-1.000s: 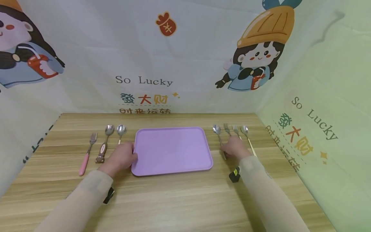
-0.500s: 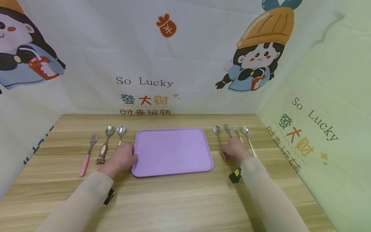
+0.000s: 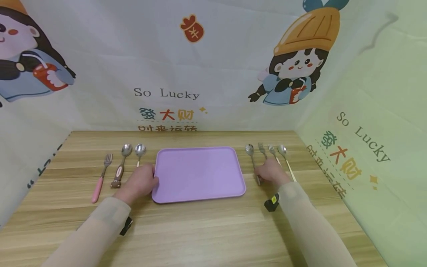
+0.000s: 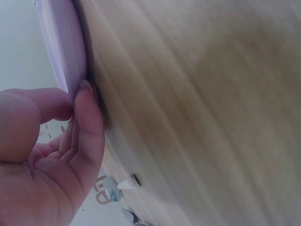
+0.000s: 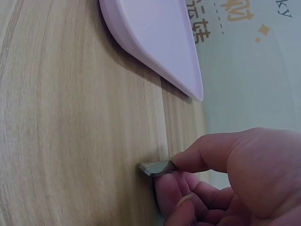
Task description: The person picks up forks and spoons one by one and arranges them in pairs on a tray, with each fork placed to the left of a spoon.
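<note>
A flat purple tray (image 3: 200, 174) lies on the wooden table. My left hand (image 3: 141, 180) pinches its left edge, and the left wrist view shows thumb and fingertips meeting at the tray's rim (image 4: 66, 47). To the tray's right, my right hand (image 3: 271, 171) grips a metal spoon (image 3: 249, 149) by its handle. The spoon's bowl points to the back wall, and in the right wrist view its handle end (image 5: 157, 168) sticks out between thumb and fingers, close over the table. Part of a dark-handled fork (image 3: 262, 147) is hidden behind the right hand.
Right of the held spoon lie another fork (image 3: 271, 149) and a light-handled spoon (image 3: 282, 150). On the left are a pink-handled fork (image 3: 97, 189), a brown bear-handled spoon (image 3: 119, 171) and a light-handled spoon (image 3: 140, 150), partly behind the left hand. Printed cloth (image 3: 220, 74) encloses the table.
</note>
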A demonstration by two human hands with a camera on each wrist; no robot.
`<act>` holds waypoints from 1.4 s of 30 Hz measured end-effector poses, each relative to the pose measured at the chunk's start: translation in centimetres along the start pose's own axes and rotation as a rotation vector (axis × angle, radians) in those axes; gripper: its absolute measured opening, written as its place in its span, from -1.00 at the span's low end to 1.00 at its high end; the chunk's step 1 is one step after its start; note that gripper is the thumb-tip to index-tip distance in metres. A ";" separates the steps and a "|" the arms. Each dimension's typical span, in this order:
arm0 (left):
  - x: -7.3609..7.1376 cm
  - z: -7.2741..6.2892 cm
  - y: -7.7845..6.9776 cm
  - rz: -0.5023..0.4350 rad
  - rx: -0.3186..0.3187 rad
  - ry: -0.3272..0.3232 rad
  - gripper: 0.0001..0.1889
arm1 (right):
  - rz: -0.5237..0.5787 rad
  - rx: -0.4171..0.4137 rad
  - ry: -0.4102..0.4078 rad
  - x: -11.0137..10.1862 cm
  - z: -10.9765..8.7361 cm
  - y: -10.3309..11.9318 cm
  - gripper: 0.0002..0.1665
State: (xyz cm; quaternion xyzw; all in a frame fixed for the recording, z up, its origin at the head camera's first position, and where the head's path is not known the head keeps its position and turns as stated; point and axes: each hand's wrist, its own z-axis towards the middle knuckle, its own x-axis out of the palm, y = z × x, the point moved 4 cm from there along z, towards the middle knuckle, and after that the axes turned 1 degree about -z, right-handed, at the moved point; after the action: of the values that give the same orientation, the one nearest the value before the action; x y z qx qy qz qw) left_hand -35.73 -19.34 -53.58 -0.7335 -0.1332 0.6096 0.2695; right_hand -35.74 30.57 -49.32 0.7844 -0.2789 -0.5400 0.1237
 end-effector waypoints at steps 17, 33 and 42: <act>-0.2 -0.1 -0.6 0.025 0.013 -0.025 -0.85 | 0.058 -0.090 -0.041 -1.2 -5.7 3.2 -0.66; -0.2 -0.1 -0.3 0.022 -0.003 -0.015 -0.86 | 0.134 -0.161 0.041 0.1 -8.4 7.5 -0.54; -0.1 -0.1 -0.1 0.031 0.018 -0.029 -0.85 | 0.124 -0.168 0.056 1.5 -8.5 8.6 -0.68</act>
State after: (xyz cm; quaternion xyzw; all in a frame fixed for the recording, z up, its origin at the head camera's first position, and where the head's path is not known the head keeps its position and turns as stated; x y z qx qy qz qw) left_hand -35.65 -19.36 -53.41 -0.7241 -0.1206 0.6254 0.2646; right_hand -30.17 21.86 -42.93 0.7675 -0.2772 -0.5304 0.2298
